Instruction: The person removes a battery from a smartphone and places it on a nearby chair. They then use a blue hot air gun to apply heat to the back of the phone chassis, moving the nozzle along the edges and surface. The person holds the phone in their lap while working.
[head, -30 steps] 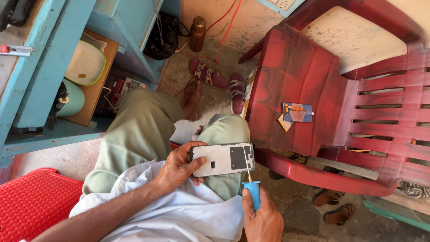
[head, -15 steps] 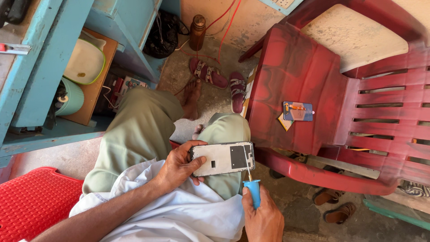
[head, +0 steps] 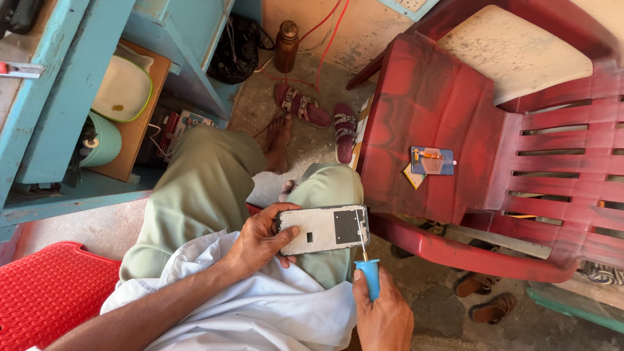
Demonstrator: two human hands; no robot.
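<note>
The red plastic chair [head: 455, 117] stands to my right, its seat facing me, well apart from my hands. A blue shelf unit [head: 58, 84] is on my left, with a pale green bowl [head: 123, 88] lying in it. A red stool [head: 45, 299] sits at my lower left. My legs, in light green trousers [head: 201, 188], run forward across the floor, and a pair of maroon sandals [head: 318, 114] lies beyond my bare foot.

The phone [head: 325, 229] rests over my right knee, back open and facing up. Its long axis runs left to right across my lap, nearly level, one short end toward the chair and the other in my palm.

My left hand [head: 260, 244] is clamped around the phone's left end, thumb over the top edge, fingers curled underneath and against the open back.

My right hand [head: 383, 312] is closed around the blue handle of a screwdriver [head: 369, 270], thumb and fingers pressed on it. The screwdriver stands almost upright, its thin tip pointing away from me and touching the phone at the right end, near the lower corner.

A small blue card [head: 432, 160] lies flat on the chair seat, apart from everything in my hands.
</note>
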